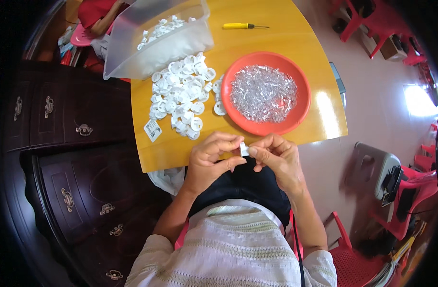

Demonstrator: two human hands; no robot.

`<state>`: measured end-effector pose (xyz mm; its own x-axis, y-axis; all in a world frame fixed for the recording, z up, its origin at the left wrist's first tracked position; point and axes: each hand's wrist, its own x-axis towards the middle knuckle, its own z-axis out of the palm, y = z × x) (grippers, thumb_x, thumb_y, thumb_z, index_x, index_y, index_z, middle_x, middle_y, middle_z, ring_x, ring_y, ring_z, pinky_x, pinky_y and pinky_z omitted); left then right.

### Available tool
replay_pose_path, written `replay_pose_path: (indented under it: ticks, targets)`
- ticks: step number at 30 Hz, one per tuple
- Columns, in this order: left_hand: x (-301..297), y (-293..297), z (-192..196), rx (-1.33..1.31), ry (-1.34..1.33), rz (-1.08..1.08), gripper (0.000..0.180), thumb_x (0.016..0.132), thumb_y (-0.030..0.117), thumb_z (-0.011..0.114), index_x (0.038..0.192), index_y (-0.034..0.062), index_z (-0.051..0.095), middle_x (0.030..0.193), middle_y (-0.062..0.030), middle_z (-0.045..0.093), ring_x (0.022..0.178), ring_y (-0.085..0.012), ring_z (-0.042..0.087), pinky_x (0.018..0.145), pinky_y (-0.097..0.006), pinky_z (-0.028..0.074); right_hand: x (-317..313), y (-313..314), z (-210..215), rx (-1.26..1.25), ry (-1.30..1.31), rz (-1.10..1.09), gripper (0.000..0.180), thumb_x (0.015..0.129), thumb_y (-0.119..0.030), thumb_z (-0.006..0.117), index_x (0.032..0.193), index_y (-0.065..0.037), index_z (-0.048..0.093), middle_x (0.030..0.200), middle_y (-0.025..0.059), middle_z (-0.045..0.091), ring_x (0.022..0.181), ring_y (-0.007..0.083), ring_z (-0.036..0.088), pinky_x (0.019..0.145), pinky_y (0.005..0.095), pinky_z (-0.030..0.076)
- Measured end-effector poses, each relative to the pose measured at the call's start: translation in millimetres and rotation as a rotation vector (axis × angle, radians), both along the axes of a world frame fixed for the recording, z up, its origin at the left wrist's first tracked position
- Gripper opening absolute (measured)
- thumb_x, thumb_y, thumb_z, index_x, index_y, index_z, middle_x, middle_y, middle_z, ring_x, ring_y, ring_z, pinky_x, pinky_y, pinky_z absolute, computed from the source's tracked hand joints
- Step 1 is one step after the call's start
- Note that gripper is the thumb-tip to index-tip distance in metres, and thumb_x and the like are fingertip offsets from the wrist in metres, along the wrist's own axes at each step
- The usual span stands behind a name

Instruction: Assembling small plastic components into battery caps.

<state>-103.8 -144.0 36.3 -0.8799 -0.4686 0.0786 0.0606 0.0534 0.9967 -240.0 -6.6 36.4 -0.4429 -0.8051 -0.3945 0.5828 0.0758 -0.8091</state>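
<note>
A small white plastic part (pixel 244 150) is held between both hands just off the table's front edge, above my lap. The thumb and fingers of my left hand (pixel 215 155) pinch its left side. My right hand (pixel 276 155) pinches at its right side; whether a smaller piece sits between those fingertips is hidden. Beyond the hands lies a pile of round white plastic parts (pixel 180 93). To its right stands a red round basin (pixel 303 107) full of small clear pieces (pixel 264 93).
A translucent plastic bin (pixel 133 57) with more white parts stands at the far left of the yellow table (pixel 214 9). A yellow-handled screwdriver (pixel 238 26) lies at the back. A printed card (pixel 153 130) is by the pile. Dark wooden drawers (pixel 80 182) flank the left.
</note>
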Motion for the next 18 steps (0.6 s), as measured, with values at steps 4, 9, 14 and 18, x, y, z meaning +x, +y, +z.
replay_pose_path:
  ticks: [4,9,14,18]
  targets:
    - [1,-8,-1,0.043,-0.009,0.0,0.035,0.077,-0.012,0.07,0.11,-0.0007,0.065,0.114,-0.0104,0.058,0.094,-0.0141,0.061,0.066,-0.023,0.055,2,-9,2,0.003,0.022,-0.007,0.012,0.086,-0.01,0.071,0.09,0.001,0.066,0.083,0.0061,0.067,0.066,0.0082,0.061,0.056,0.0206,0.052]
    - [-15,-41,29,-0.286,-0.061,-0.043,0.032,0.077,-0.002,0.073,0.108,0.002,0.066,0.111,-0.0097,0.062,0.099,-0.0182,0.062,0.086,-0.029,0.051,-5,-29,11,-0.019,0.134,-0.045,0.013,0.089,-0.01,0.068,0.095,0.001,0.066,0.082,0.0042,0.066,0.069,0.0075,0.061,0.06,0.022,0.052]
    - [-40,-125,83,-1.028,0.024,0.324,0.033,0.075,-0.003,0.071,0.107,0.0042,0.065,0.109,-0.0127,0.064,0.097,-0.0267,0.063,0.084,-0.034,0.051,-29,-36,33,0.416,1.358,0.021,0.023,0.078,-0.015,0.073,0.098,-0.006,0.064,0.093,0.0107,0.063,0.084,0.0327,0.06,0.071,0.0401,0.051]
    - [-51,-204,106,-1.109,-0.022,0.527,0.034,0.08,0.003,0.07,0.113,0.0035,0.064,0.113,-0.0117,0.063,0.095,-0.0243,0.064,0.082,-0.031,0.052,-40,-32,35,0.613,1.526,0.071,0.028,0.074,-0.015,0.075,0.095,-0.005,0.059,0.094,0.0097,0.059,0.096,0.0322,0.056,0.073,0.0448,0.05]
